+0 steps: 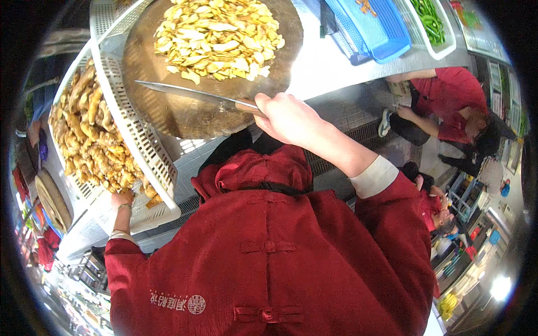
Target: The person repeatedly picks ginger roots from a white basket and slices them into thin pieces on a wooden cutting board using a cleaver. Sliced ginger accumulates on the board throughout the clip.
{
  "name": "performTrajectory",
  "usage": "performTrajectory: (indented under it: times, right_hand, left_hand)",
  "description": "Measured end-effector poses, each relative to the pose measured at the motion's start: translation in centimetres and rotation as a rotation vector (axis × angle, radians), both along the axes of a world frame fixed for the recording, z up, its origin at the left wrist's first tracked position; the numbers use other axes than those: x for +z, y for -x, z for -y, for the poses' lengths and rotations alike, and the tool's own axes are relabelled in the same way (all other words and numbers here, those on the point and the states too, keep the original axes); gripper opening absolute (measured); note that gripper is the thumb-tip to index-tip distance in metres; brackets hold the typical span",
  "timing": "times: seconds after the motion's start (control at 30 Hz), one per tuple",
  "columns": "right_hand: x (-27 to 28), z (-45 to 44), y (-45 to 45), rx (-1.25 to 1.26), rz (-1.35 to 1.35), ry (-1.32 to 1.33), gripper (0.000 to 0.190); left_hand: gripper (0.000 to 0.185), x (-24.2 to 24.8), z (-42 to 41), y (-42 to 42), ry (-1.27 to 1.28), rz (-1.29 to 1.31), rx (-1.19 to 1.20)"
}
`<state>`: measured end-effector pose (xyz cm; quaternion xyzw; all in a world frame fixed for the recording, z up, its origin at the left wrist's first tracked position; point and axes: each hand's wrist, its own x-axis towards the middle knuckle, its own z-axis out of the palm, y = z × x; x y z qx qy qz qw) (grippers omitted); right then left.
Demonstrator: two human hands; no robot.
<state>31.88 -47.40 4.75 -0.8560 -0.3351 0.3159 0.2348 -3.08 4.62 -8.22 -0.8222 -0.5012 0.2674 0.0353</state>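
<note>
My right hand [288, 119] is closed around the wooden handle of a kitchen knife [185, 91]. Its blade points left over the near part of a round wooden chopping block [189, 115]. Beyond the blade, a heap of sliced ginger [218, 40] lies on the block. At the left, whole ginger roots [94, 130] fill much of a white plastic basket [138, 143]. My left hand [122, 198] reaches into the near end of that basket, at the ginger; its fingers are partly hidden, so whether they grip a root cannot be told.
A blue plastic basket [378, 35] with a few small pieces stands at the upper right, beside a white basket [449, 44] of green peppers [429, 23]. A co-worker in red [458, 101] sits or bends at the right; other people are farther back. A round board [52, 200] stands at far left.
</note>
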Motion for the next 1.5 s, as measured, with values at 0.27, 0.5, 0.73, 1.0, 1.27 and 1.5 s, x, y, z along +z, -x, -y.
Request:
performTrajectory:
  times: [0.27, 0.5, 0.73, 1.0, 1.27, 1.5]
  right_hand:
    - [-0.9, 0.3, -1.5, -0.006, -0.054, -0.042, 0.024]
    - [-1.5, 0.4, -2.3, -0.032, -0.052, -0.074, 0.023]
    - [-1.8, 0.3, -2.3, -0.008, -0.016, -0.063, 0.025]
    - [-2.6, 0.9, -3.9, 0.074, -0.028, -0.147, 0.027]
    - [-1.9, 5.0, -5.1, 0.04, -0.032, 0.023, 0.027]
    - [-1.8, 5.4, -4.7, 0.11, 0.021, -0.026, 0.026]
  left_hand:
    - [0.028, -4.2, -2.5, 1.7, 0.387, 0.615, 1.172]
    - [0.021, -4.3, 0.6, 0.8, 0.198, 0.506, 0.961]
    - [0.021, 10.6, 6.1, -9.1, 0.106, -0.005, -0.105]
    - [0.022, 14.1, 31.0, -22.8, 0.639, 1.079, -0.507]
    - [0.031, 5.3, 33.8, -27.1, 0.323, 1.225, -0.637]
    - [0.026, 4.2, 34.5, -25.9, 0.342, 1.361, -0.482]
